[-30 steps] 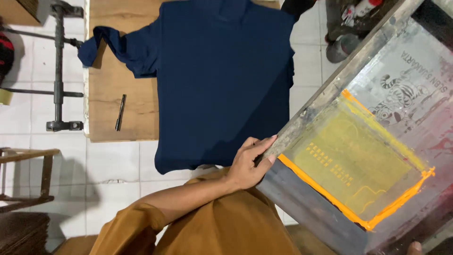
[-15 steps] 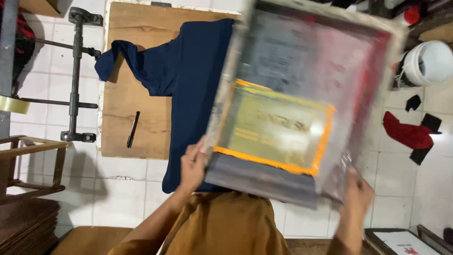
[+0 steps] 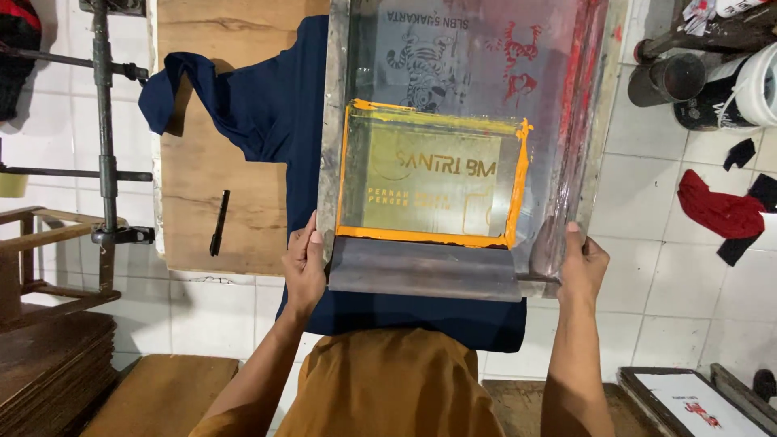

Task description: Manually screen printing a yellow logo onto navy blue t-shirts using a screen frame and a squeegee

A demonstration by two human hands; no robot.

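A: Both hands are on the printing screen (image 3: 465,154) now. The left hand (image 3: 305,263) is curled around its near-left corner, the right hand (image 3: 581,267) is clamped on the near-right corner, each closed on the metal frame.

B: And the frame sits square over the navy t-shirt (image 3: 267,113), which is spread on the wooden tabletop (image 3: 202,202). Gripping opposite corners looks like the way to keep it level and line it up with the chest of the shirt.

A: I'd judge so. The orange-taped window (image 3: 433,174) lands right over the middle of the fabric, with red ink smears along the far-right side of the mesh.

B: Compare half a second ago: the screen was tilted and blurred, swinging across. A full second back it was off to the right, held only at one edge by the left hand, and the shirt lay fully uncovered.

A: Now it's straight and covers most of the shirt. A black marker (image 3: 218,222) lies untouched on the board to the left; a white bucket (image 3: 757,85) and red rag (image 3: 716,206) sit on the tiled floor at right.
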